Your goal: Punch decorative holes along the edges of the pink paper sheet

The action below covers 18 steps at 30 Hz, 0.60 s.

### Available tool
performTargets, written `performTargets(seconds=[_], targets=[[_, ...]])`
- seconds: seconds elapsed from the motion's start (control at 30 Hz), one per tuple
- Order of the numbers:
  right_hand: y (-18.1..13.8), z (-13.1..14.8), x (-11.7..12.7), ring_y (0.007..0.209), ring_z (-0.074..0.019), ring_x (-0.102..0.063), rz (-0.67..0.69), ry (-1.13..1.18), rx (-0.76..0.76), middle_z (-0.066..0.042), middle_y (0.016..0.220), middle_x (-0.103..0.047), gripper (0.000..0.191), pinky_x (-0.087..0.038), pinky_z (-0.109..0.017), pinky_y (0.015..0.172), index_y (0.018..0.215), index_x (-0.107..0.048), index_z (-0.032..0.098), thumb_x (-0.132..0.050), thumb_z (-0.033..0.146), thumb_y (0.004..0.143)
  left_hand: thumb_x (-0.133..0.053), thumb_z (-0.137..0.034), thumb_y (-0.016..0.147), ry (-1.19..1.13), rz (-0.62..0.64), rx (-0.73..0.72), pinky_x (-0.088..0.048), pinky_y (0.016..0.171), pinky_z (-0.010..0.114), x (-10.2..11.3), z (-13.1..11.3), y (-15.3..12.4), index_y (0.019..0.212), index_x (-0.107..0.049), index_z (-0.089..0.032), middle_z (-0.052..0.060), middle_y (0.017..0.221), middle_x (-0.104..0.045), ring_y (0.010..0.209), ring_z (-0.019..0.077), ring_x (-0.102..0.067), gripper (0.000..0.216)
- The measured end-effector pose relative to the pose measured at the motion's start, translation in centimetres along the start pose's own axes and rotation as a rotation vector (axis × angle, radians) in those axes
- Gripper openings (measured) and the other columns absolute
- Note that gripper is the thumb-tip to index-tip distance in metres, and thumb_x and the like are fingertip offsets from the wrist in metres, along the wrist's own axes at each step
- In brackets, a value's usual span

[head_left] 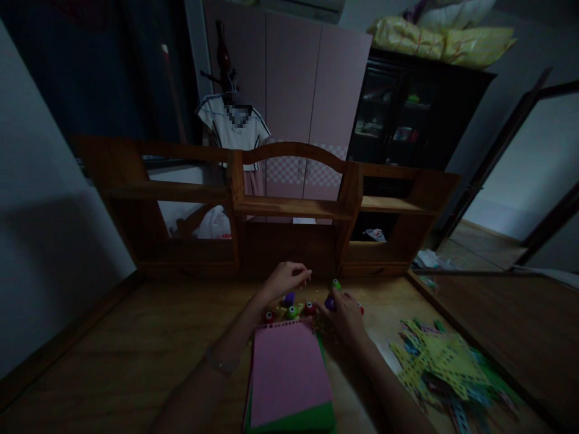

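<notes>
My left hand (288, 279) hovers above the back of the desk, fingers bent and drawn together at the tips. Whatever may be between them is too small to see. My right hand (349, 318) is low over the desktop, thumb and index finger around a small purple toy (330, 302). Just behind it is a green toy with an eye (335, 284), and a red one (360, 308) shows past my knuckles. Between the hands are another purple toy (288, 298), a green one (292, 312) and red ones (310, 308), with small yellowish bits scattered about.
Pink and green sheets (289, 374) with punched edges lie in front of the toys. A pile of yellow, green and blue perforated pieces (446, 358) is at the right. A wooden shelf unit (294, 208) borders the desk's back.
</notes>
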State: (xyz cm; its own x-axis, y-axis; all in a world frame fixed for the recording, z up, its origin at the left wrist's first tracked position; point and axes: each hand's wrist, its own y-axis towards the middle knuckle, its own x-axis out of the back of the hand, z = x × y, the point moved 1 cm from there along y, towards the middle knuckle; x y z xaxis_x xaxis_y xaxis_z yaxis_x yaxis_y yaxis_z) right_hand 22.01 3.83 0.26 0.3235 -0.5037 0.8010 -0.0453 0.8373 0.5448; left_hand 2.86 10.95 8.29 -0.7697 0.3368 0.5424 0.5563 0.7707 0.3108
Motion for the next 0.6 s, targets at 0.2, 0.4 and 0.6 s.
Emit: performTargets(seconds=[0.2, 0.4, 0.6], targets=[[0.2, 0.8, 0.2, 0.081, -0.0236, -0.051, -0.075, 0.050, 0.007, -0.008, 0.083, -0.057, 0.028, -0.035, -0.033, 0.073, 0.072, -0.059, 0.022, -0.053, 0.048, 0.080, -0.039, -0.050, 0.083, -0.035, -0.023, 0.008, -0.042, 0.056, 0.020, -0.1, 0.3, 0.2, 0.080, -0.064, -0.014, 0.003, 0.064, -0.063, 0.058, 0.0115, -0.058, 0.044], [0.3, 0.4, -1.3, 0.088, -0.0245, -0.050, -0.030, 0.183, 0.013, -0.009, 0.095, -0.054, 0.027, -0.038, -0.035, 0.075, 0.084, -0.063, 0.021, -0.059, 0.047, 0.077, -0.039, -0.050, 0.083, -0.063, -0.001, 0.010, -0.043, 0.056, 0.020, 0.0, -0.2, 0.1, 0.080, -0.064, -0.014, 0.003, 0.064, -0.063, 0.057, 0.0112, -0.058, 0.044], [-0.3, -0.3, -1.5, 0.090, -0.0263, -0.051, 0.070, 0.245, 0.014, -0.008, 0.094, -0.055, 0.035, -0.040, -0.037, 0.077, 0.096, -0.062, 0.023, -0.063, 0.049, 0.073, -0.039, -0.052, 0.083, -0.046, 0.047, 0.021, -0.042, 0.055, 0.020, 0.0, -0.3, -0.1, 0.080, -0.064, -0.015, 0.003, 0.065, -0.064, 0.057, 0.0118, -0.058, 0.045]])
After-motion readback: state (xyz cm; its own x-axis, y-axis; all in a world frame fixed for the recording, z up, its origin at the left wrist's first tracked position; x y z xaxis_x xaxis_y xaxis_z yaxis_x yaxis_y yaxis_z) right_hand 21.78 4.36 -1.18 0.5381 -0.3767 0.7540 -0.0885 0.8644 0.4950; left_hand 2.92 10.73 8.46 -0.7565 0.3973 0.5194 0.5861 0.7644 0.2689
